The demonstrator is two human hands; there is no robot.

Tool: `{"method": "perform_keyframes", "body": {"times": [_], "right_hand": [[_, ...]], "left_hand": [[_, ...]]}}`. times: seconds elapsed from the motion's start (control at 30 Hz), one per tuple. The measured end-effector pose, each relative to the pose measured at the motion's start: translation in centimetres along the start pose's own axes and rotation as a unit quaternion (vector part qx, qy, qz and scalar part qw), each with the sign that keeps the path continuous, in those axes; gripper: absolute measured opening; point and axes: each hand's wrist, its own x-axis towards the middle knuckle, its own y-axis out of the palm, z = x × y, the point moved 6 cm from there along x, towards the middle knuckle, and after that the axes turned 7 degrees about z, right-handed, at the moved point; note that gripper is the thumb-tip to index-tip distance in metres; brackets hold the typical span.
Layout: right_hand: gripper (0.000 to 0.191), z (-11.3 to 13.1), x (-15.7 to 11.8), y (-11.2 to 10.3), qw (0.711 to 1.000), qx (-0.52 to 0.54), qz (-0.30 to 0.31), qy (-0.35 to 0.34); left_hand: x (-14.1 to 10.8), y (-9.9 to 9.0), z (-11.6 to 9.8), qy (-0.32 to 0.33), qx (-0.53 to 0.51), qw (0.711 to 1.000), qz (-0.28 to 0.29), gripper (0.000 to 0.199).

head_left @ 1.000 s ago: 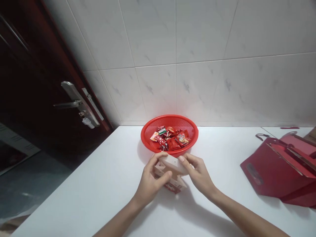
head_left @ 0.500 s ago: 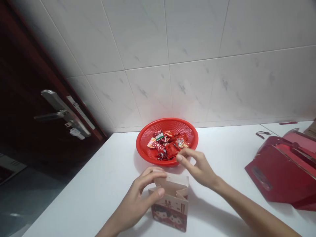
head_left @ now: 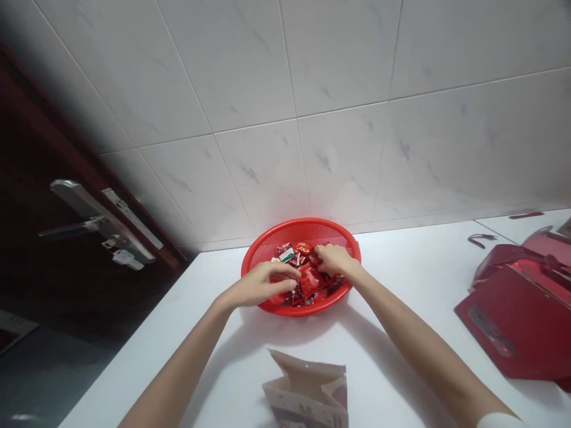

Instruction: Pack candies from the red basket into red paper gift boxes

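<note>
A round red mesh basket (head_left: 297,223) stands on the white table near the wall, with red, green and white wrapped packets (head_left: 311,280) inside. My right hand (head_left: 332,260) reaches into its right side, fingers curled down among the packets; what they grip is too small to make out. Over the basket's left front edge is my left hand (head_left: 263,282), thumb and fingers apart, holding nothing, beside a red packet. Nearer me, an open paper box (head_left: 307,407) stands upright with its mouth up, touched by neither hand.
Dark red bags or boxes (head_left: 513,321) lie at the right of the table (head_left: 214,380). A dark strip (head_left: 482,239) is behind them. The tiled wall (head_left: 254,160) borders the back, and a dark door with a metal handle (head_left: 102,226) is at left.
Both hands have moved forward to the basket. My left hand has left the paper box, and my right hand has gone in among the packets. The view has shifted slightly.
</note>
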Motion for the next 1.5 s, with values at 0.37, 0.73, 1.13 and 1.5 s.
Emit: {"method": "perform_keyframes", "body": {"times": [0.37, 0.73, 1.13, 1.5], "right_hand": [[0.027, -4.6, 1.4, -1.6, 0.941, 0.262, -0.212, -0.010], [0.038, -5.0, 2.5, -0.2, 0.939, 0.296, -0.173, -0.034], [0.055, -4.7, 2.2, -0.3, 0.947, 0.288, -0.140, -0.035], [0.050, -3.9, 2.1, -0.1, 0.958, 0.259, -0.091, -0.078]], "left_hand": [[11.0, 3.6, 1.9, -0.037, 0.331, 0.931, 0.149, 0.046], [8.3, -3.0, 5.7, -0.191, 0.396, 0.893, 0.097, 0.021], [12.9, 1.6, 4.8, -0.084, 0.404, 0.902, 0.129, 0.048], [12.1, -0.1, 8.4, -0.135, 0.240, 0.947, 0.167, 0.045]]}}
